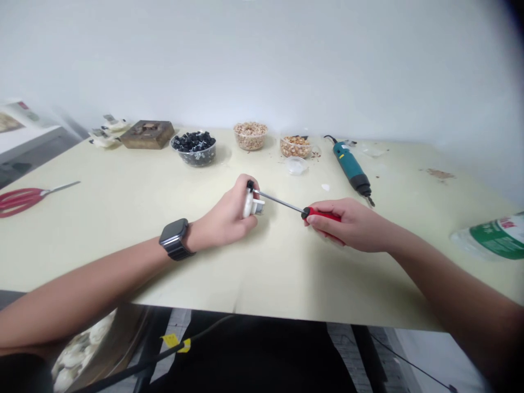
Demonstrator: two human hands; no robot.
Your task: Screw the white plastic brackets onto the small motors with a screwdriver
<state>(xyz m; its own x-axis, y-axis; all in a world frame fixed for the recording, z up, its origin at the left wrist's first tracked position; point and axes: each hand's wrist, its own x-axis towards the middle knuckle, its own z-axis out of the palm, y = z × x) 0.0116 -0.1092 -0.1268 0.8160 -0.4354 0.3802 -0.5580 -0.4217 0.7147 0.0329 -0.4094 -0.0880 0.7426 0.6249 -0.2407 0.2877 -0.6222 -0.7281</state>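
My left hand [229, 221], with a dark watch [174, 238] on its wrist, grips a small white plastic part [248, 204] above the middle of the table. A little black piece [250, 185] sits at the top of that part, between thumb and fingers. My right hand [347, 224] is closed round the red and black handle of a screwdriver [282, 202]. The metal shaft points left, and its tip meets the black piece or lies right beside it; I cannot tell which.
Along the back stand a metal block [148, 135], a bowl of black pieces [198, 157] and two tubs of small parts [250, 142]. A teal power tool [350, 166] lies right, near a bottle [497, 238]. Red scissors [24, 201] lie left on the table [123, 202].
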